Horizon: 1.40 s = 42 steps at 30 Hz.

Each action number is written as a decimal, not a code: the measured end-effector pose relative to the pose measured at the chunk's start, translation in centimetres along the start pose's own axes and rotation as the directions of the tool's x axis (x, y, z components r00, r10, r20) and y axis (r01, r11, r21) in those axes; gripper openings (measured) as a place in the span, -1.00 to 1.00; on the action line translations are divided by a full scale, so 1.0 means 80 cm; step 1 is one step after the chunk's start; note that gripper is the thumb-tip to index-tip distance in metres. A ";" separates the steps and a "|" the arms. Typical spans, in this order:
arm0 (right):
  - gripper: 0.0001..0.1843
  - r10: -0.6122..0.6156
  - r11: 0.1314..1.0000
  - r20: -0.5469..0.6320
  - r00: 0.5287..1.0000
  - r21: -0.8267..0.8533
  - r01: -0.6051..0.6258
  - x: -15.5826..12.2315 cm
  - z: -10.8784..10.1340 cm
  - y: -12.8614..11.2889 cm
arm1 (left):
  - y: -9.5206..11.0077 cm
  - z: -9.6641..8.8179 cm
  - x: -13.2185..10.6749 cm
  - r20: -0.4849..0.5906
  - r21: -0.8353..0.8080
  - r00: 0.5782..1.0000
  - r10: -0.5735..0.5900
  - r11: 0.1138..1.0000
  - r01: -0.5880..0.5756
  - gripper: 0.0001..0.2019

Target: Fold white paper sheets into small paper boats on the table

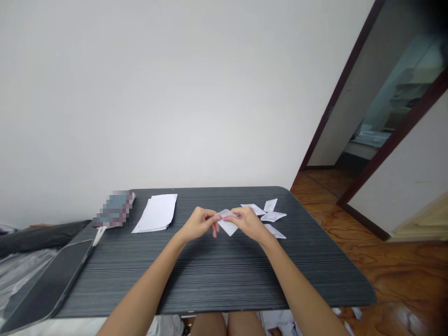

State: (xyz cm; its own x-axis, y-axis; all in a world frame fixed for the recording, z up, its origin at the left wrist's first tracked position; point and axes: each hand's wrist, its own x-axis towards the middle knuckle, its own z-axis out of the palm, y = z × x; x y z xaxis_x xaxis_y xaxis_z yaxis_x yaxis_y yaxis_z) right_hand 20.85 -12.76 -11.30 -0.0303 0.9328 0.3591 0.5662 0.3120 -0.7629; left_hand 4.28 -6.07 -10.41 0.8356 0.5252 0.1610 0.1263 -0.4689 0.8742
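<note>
A small piece of folded white paper (229,227) is held up above the table between both hands. My left hand (201,222) pinches its left corner between thumb and fingers. On the other side, my right hand (250,223) grips the right part, its thumb lying across the face of the paper. Just beyond my right hand, several folded white paper pieces (274,216) lie on the dark table, pointed in shape and partly overlapping. The fingers behind the paper are partly hidden.
A stack of white sheets (156,213) lies at the table's left. Farther left are a blurred book-like item (115,208), a white strip (99,236) and a dark flat panel (52,284). The dark striped table (224,275) meets the wall (217,93); paper scraps lie on the floor.
</note>
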 end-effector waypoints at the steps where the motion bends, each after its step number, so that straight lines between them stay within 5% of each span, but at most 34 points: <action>1: -0.67 0.031 0.995 0.015 0.999 0.089 -0.033 0.001 -0.001 0.001 | -0.001 0.000 0.001 -0.004 -0.088 1.000 -0.021 0.996 0.021 -0.63; 5: -0.67 0.100 0.869 0.170 0.980 0.465 -0.169 0.000 -0.005 0.003 | -0.006 -0.006 0.004 -0.106 -0.386 0.993 -0.045 0.922 0.001 -0.67; 8: -0.62 0.118 0.809 0.179 0.977 0.553 -0.199 0.000 -0.004 0.002 | -0.007 -0.007 0.006 -0.133 -0.478 0.988 -0.079 0.879 0.006 -0.63; 14: -0.73 0.092 0.835 0.130 0.987 0.529 -0.148 0.001 -0.001 -0.006 | -0.004 0.001 0.006 -0.032 -0.464 0.989 -0.143 0.879 0.112 -0.61; 28: -0.79 0.059 0.923 0.137 0.989 0.371 -0.106 -0.002 -0.005 -0.011 | 0.000 0.003 0.004 -0.043 -0.531 0.975 -0.219 0.832 0.164 -0.63; 35: -0.81 0.045 0.900 0.120 0.992 0.426 -0.092 -0.002 -0.004 -0.007 | 0.006 0.000 0.002 -0.012 -0.603 0.979 -0.205 0.782 0.156 -0.63; 42: -0.81 0.012 0.879 0.212 0.977 0.463 -0.112 -0.003 -0.007 -0.006 | 0.005 -0.005 -0.003 -0.043 -0.454 0.988 -0.149 0.884 0.113 -0.64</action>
State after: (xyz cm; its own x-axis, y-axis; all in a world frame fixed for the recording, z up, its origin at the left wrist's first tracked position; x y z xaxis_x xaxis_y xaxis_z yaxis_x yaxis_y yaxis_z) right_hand 21.08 -13.26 -10.75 -0.1970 0.9536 0.2276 0.1195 0.2538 -0.9598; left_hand 3.94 -6.12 -9.90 0.7837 0.6193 0.0489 -0.0369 -0.0322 0.9988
